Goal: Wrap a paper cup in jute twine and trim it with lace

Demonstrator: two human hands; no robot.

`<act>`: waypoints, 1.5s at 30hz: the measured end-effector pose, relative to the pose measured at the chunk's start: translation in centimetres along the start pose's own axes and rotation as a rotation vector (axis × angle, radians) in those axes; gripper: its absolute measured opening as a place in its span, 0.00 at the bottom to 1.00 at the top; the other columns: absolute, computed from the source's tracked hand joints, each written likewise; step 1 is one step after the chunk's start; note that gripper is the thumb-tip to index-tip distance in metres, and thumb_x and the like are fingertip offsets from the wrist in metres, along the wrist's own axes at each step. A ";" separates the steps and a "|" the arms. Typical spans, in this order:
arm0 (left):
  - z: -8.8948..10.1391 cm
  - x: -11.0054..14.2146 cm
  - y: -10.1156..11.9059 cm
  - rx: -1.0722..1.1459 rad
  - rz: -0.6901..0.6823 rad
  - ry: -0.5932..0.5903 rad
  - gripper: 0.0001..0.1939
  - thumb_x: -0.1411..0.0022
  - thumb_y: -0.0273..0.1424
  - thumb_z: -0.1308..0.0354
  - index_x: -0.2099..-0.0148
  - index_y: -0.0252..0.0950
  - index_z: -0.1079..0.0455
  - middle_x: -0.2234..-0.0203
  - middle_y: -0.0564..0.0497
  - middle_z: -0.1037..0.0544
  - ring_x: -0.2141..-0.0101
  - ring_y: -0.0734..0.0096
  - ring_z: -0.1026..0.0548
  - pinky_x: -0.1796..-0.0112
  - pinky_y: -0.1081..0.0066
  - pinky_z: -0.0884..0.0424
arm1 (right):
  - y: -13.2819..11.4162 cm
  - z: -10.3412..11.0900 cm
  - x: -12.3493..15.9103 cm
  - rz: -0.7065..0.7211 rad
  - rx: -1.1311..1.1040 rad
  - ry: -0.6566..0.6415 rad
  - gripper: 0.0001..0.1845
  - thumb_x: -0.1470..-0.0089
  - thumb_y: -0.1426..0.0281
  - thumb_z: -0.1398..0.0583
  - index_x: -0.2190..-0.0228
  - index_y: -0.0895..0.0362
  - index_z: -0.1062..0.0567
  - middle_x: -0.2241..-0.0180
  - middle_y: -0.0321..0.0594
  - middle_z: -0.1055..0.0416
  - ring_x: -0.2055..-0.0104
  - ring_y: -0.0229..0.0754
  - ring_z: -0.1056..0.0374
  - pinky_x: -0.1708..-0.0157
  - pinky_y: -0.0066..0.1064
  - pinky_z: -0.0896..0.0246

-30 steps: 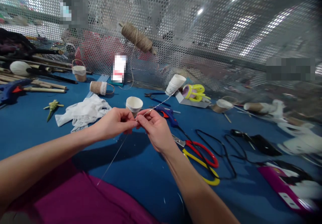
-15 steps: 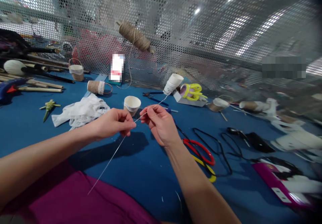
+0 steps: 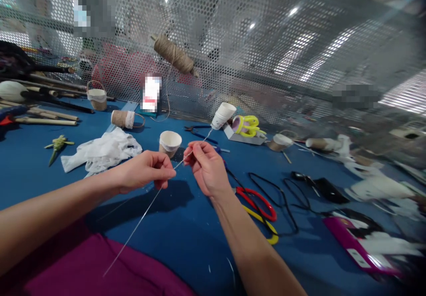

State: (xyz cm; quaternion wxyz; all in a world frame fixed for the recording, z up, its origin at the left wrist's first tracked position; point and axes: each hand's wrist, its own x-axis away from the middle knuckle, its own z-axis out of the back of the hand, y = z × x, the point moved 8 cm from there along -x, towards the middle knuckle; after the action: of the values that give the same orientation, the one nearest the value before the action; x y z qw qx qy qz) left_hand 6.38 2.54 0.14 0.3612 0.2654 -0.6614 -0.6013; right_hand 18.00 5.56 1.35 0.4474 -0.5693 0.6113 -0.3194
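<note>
My left hand [image 3: 156, 171] is closed in a pinch on a thin, pale wire [image 3: 143, 218], whose loose end slants down toward my lap. Just to the right, my right hand [image 3: 206, 163] pinches the same wire; between the hands it looks twisted. Past my right fingers the strand runs up toward a stack of white paper cups [image 3: 223, 115], and I cannot tell whether it touches them. Behind my hands stands a paper cup wrapped in twine [image 3: 170, 143], with a white rim. A crumpled white lace heap [image 3: 104, 149] lies beyond my left forearm.
Red-and-yellow-handled scissors [image 3: 258, 203] and a black cord lie right of my right forearm. Pliers [image 3: 199, 132] rest behind the hands. A purple power strip [image 3: 359, 245] is at right. A twine spool [image 3: 173, 54] hangs on the perforated screen. Bamboo sticks [image 3: 46, 120] lie left.
The view has shifted slightly, so most things sit a little further left. Both hands keep their pinch on the wire, with a slightly wider gap between them.
</note>
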 end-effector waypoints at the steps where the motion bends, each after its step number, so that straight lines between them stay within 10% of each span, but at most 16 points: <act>1: 0.0 0.0 -0.2 0.019 0.019 -0.009 0.10 0.47 0.31 0.42 0.75 0.33 0.38 0.86 0.58 0.30 0.82 0.82 0.34 0.78 0.78 0.42 | -0.3 0.3 -0.2 0.016 -0.014 0.009 0.09 0.59 0.64 0.35 0.75 0.56 0.27 0.79 0.31 0.30 0.77 0.30 0.37 0.77 0.23 0.41; 32: -1.5 0.8 -1.0 0.307 0.145 -0.298 0.12 0.50 0.34 0.37 0.75 0.32 0.35 0.87 0.55 0.28 0.84 0.82 0.34 0.79 0.79 0.43 | -2.2 0.7 -0.6 -0.084 -0.182 -0.172 0.15 0.64 0.63 0.31 0.76 0.54 0.31 0.80 0.26 0.34 0.77 0.28 0.37 0.79 0.18 0.40; 45: -1.7 0.6 -1.1 0.257 0.134 -0.210 0.13 0.51 0.34 0.37 0.75 0.32 0.37 0.87 0.57 0.29 0.83 0.83 0.34 0.78 0.78 0.42 | -1.6 2.4 -1.4 0.032 -0.045 0.018 0.15 0.63 0.64 0.32 0.79 0.55 0.33 0.82 0.26 0.30 0.79 0.28 0.35 0.80 0.18 0.38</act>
State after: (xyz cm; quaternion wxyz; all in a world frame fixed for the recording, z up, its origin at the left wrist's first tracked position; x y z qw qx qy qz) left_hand 7.28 0.85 -0.85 0.2925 0.2003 -0.7833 -0.5106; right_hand 20.80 7.03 2.10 0.4342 -0.5664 0.6314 -0.3034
